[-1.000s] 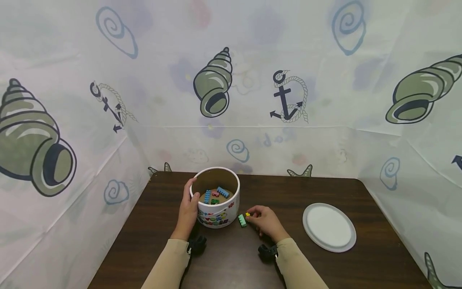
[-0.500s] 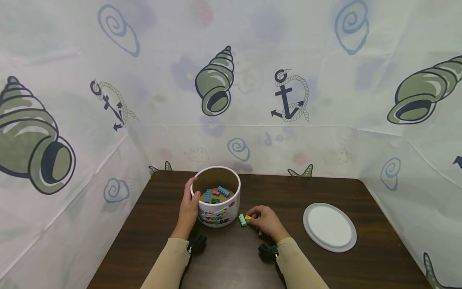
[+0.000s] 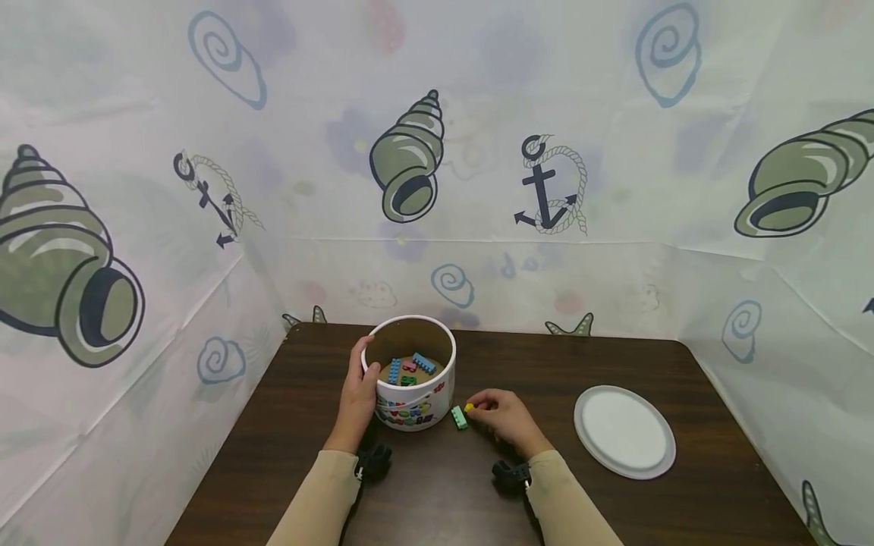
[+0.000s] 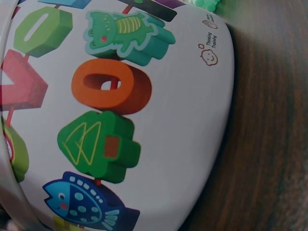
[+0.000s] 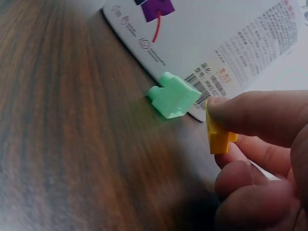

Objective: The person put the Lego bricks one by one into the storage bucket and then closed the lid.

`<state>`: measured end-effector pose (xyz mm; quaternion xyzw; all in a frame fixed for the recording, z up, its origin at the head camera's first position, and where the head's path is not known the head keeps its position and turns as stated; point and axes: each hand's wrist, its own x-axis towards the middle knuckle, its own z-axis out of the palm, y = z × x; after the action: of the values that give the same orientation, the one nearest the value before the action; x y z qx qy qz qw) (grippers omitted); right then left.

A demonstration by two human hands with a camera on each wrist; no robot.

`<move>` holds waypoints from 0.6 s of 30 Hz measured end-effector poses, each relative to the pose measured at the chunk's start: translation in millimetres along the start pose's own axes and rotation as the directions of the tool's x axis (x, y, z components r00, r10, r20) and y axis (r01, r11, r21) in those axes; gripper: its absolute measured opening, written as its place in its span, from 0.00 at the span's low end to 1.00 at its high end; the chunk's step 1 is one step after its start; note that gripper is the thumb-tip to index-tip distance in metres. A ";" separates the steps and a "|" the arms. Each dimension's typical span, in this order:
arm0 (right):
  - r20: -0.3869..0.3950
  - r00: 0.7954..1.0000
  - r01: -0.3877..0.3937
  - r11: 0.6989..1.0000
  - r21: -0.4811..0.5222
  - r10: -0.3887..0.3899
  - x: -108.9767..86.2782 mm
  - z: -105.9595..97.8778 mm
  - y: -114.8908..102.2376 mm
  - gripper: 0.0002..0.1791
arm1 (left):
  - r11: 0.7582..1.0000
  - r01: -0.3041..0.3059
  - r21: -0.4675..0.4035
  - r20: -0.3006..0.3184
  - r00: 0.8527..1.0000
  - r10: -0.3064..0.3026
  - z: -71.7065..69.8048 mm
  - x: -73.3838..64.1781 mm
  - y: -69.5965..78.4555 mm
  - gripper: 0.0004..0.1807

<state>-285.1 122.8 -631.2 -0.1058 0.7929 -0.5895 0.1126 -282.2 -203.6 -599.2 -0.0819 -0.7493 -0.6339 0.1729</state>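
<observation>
With thumb over the outside and fingers at the rim, my left hand [image 3: 356,394] grips the left side of a white round tub [image 3: 415,409] printed with colourful shapes. Inside the tub lie several toy bricks: blue ones [image 3: 423,363], a pink one [image 3: 409,365] and a green one [image 3: 407,381]. My right hand [image 3: 508,418] pinches a small yellow toy brick [image 5: 219,137] between thumb and fingers, just right of the tub. A light green toy brick [image 5: 175,97] lies on the table beside the tub's base, apart from my fingers.
A white round lid [image 3: 624,432] lies flat on the dark wooden table [image 3: 519,356] at the right. Pale printed cloth [image 3: 478,189] with shells and anchors surrounds the table at the back and sides.
The yellow brick has turned slightly between my right fingers, which stay in nearly the same place. The left hand, the tub and the light green brick have not visibly moved.
</observation>
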 end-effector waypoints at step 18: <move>0.025 1.000 0.006 0.967 0.254 -0.013 -5.1 -14.4 -2.6 0.23 | 1.000 0.021 0.019 -0.009 1.000 -0.021 1.0 -1.9 2.7 0.31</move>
<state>-284.6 136.7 -624.4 -0.1021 0.7089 -0.6851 0.1330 -279.7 -202.0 -597.5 -0.0696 -0.7554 -0.6289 0.1700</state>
